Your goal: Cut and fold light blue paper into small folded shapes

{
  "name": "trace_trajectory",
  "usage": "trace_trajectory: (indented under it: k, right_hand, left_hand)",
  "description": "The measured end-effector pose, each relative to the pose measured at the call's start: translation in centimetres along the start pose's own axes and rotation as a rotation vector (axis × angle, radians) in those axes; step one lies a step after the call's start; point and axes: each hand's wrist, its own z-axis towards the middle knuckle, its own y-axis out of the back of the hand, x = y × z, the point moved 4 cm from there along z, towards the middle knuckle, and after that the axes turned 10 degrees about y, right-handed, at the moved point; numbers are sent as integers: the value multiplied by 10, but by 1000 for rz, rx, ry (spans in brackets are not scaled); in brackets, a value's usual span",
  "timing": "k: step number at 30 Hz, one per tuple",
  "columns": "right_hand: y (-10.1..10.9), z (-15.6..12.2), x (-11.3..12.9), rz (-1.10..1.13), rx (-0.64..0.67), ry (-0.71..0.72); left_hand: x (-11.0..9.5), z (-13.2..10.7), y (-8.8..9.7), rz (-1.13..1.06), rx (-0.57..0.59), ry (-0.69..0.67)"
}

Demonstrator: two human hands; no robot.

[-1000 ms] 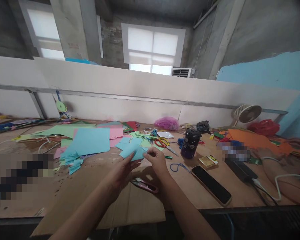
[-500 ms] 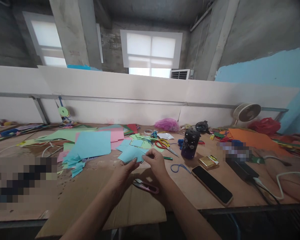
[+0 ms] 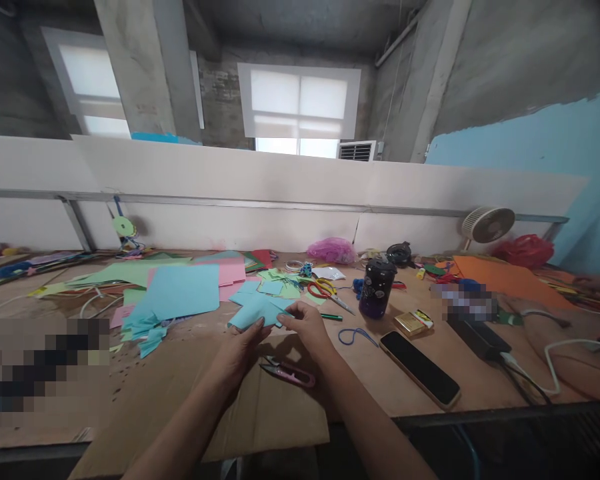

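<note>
A small sheet of light blue paper (image 3: pixel 253 313) is pinched between both hands above the table. My left hand (image 3: pixel 246 340) is closed on its near edge, thumb on top. My right hand (image 3: pixel 304 323) pinches its right end with thumb and forefinger. Below the hands, pink-handled thread snips (image 3: pixel 287 371) lie on a piece of brown cardboard (image 3: pixel 260 420). Just beyond the hands are cut light blue and green paper pieces (image 3: pixel 273 287) and red-and-yellow-handled scissors (image 3: pixel 325 291).
Large blue paper (image 3: pixel 185 290) lies to the left. To the right are a dark tumbler (image 3: pixel 377 288), a gold box (image 3: pixel 413 323), a phone (image 3: pixel 420 369), a blue cord loop (image 3: pixel 355 335) and a black power adapter (image 3: pixel 477 337). Another person's arm (image 3: pixel 565 340) rests at far right.
The blue paper has shifted slightly left and tilted between my hands, its right end now bent. The right fingers have moved a little along it. The camera view has shifted slightly.
</note>
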Motion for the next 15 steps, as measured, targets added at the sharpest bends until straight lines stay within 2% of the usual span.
trace_trajectory:
  k: [5,15]
  right_hand:
    - [-1,-1,7,19,-10,-25]
    - [0,0,7,20,28,-31]
  left_hand:
    - [1,-1,1,13,17,23]
    - [-3,-2,0,-48,-39,16]
